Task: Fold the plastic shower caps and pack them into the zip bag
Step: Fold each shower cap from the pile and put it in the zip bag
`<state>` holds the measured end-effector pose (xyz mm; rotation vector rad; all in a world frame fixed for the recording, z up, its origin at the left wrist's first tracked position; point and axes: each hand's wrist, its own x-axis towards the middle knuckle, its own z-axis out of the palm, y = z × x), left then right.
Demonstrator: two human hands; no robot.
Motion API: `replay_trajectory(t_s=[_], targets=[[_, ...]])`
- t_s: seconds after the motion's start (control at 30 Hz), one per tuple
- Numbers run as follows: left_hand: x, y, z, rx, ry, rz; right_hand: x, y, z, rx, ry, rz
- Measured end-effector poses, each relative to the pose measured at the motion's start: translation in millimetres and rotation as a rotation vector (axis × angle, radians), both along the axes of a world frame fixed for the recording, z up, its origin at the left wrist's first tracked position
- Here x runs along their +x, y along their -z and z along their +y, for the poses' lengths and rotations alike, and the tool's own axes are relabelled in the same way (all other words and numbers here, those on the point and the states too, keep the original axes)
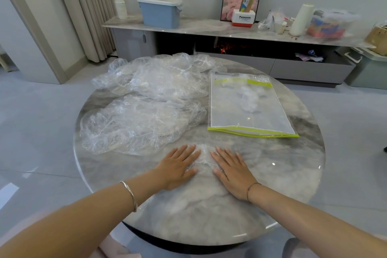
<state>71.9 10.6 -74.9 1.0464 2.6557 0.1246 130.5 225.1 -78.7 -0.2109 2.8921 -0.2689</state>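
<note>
Both grips lie flat on the desk (209, 216), fingers straight and grasping nothing: the left grip (178, 166) and the right grip (232, 173) press down on either side of one folded cap (204, 158), which sits between them and partly under their fingertips. I read this as the flattening step, squeezing air out of a fold. The cap looks like a narrow crumpled strip whose long axis runs away from me, though clear film on pale marble makes its edges hard to trace. Next I would need to pinch it without letting it spring open and carry it to the bag. Just beyond the left grip lies a spread loose cap (136, 125). Beyond the right grip lies the zip bag (270, 115), flat, long axis pointing away, with a few packed caps (248, 98) inside. Farthest, beyond the left grip, is a pile of caps (159, 77).
</note>
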Motion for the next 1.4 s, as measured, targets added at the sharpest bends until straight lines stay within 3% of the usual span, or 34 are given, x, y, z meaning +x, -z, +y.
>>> replay_trajectory(t_s=[0.1, 0.2, 0.3, 0.43, 0.67, 0.83, 0.93, 1.03, 1.23, 1.33, 1.4], targets=[[-4, -11, -1, 0.003, -0.014, 0.042, 1, -6, -1, -0.058, -0.075, 0.148], [-9, -25, -3, 0.012, -0.02, 0.132, 4, -11, -4, -0.14, -0.282, 0.326], [-9, -32, -7, 0.028, -0.014, 0.137, 7, -10, -5, -0.111, -0.433, 0.274], [-11, -35, -12, -0.028, 0.054, 0.177, 7, -11, -6, -0.109, -0.401, 0.203], [-9, -39, -15, -0.002, 0.089, 0.083, -7, -8, -11, -0.223, -0.202, 0.235], [-15, -37, -18, 0.071, -0.001, -0.034, -10, -12, -10, -0.642, 0.199, 0.172], [-15, -35, -15, 0.293, -0.172, -0.166, -11, -21, -15, -0.918, 0.435, 0.066], [-12, -34, -10, 0.446, -0.339, -0.348, -12, -26, -16, -1.022, 0.525, -0.003], [-9, -28, -5, 0.415, -0.438, -0.456, -12, -20, -11, -0.956, 0.587, -0.042], [-6, -27, -3, 0.403, -0.459, -0.395, -12, -16, -5, -0.696, 0.505, -0.017], [-3, -30, -2, 0.35, -0.424, -0.227, -10, -17, -4, -0.492, 0.449, 0.053]])
